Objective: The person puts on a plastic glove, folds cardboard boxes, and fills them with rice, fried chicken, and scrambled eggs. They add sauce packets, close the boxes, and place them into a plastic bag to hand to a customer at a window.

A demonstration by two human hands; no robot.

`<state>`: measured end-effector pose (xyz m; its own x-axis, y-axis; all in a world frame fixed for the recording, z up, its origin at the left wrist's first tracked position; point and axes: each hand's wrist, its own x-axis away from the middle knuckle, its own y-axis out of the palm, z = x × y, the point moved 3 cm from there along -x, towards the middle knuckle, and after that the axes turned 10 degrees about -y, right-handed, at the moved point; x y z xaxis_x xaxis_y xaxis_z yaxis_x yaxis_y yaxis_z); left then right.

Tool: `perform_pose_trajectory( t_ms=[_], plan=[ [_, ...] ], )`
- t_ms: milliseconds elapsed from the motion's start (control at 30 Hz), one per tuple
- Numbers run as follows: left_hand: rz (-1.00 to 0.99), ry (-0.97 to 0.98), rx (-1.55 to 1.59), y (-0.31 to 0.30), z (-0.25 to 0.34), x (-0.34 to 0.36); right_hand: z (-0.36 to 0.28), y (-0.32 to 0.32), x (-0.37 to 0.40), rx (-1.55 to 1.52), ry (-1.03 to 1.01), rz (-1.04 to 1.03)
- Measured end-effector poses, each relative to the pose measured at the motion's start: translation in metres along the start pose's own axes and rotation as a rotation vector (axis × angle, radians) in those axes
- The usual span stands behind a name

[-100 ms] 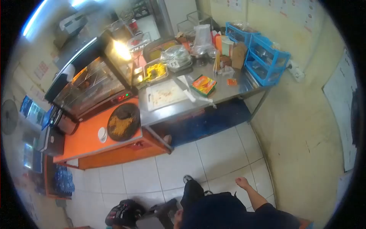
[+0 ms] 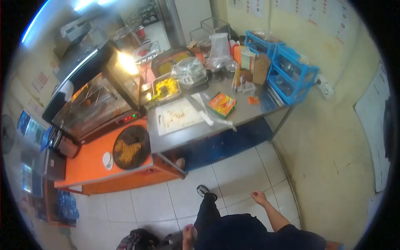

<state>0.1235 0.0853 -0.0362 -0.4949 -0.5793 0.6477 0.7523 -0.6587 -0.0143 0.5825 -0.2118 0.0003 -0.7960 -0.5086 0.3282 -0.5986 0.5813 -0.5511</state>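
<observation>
Low in the view, my left hand (image 2: 188, 234) hangs beside my dark trouser leg with its fingers curled. Something pale may be in it, but it is too small to make out. On the other side my right hand (image 2: 259, 197) is held away from my body above the tiled floor, its fingers loosely closed and no object visible in them. Neither hand touches the counter. On the steel table (image 2: 166, 142) ahead lie a white cutting board (image 2: 180, 116) with brown crumbs, a knife (image 2: 201, 110) across its edge, and an orange-yellow packet (image 2: 222, 104).
An orange counter (image 2: 89, 166) carries a round dark board (image 2: 131, 146) with crumbly food, small white dishes (image 2: 107, 161) and a lit glass display warmer (image 2: 96, 100). Blue drawers (image 2: 291, 75) stand at the table's right end. A dark bag-like bundle (image 2: 139, 239) sits low on the left.
The counter and table sit slightly further left in view. My foot and leg show more fully, and my left hand has come further into view. My right hand shifts slightly left.
</observation>
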Motion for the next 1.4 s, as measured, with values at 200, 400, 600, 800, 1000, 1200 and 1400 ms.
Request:
perform_pose_trajectory(
  t_ms=[200,400,600,800,1000,1200,1400],
  plan=[
    [0.050,0.030,-0.124,-0.064,0.191,-0.164,-0.210,-0.043,-0.186,-0.229,-0.146,0.407],
    [-0.102,-0.030,-0.412,-0.010,0.417,-0.230,-0.271,-0.192,-0.396,-0.260,-0.292,0.593],
    [0.142,0.048,-0.339,0.108,0.567,-0.251,-0.279,-0.266,-0.590,0.084,-0.552,0.677],
    [0.200,0.195,-0.183,0.269,0.623,-0.266,-0.383,-0.278,-0.590,0.069,-0.409,0.367],
    [0.285,0.625,-0.204,0.407,0.752,-0.250,-0.511,-0.179,-0.458,-0.075,-0.919,-0.318],
    [0.534,0.763,-0.199,0.369,0.746,-0.257,-0.486,-0.098,-0.510,-0.785,-0.306,-0.842],
    [0.774,0.633,-0.091,0.341,0.697,-0.230,-0.532,-0.037,-0.468,-1.076,0.034,-0.843]
  ],
)
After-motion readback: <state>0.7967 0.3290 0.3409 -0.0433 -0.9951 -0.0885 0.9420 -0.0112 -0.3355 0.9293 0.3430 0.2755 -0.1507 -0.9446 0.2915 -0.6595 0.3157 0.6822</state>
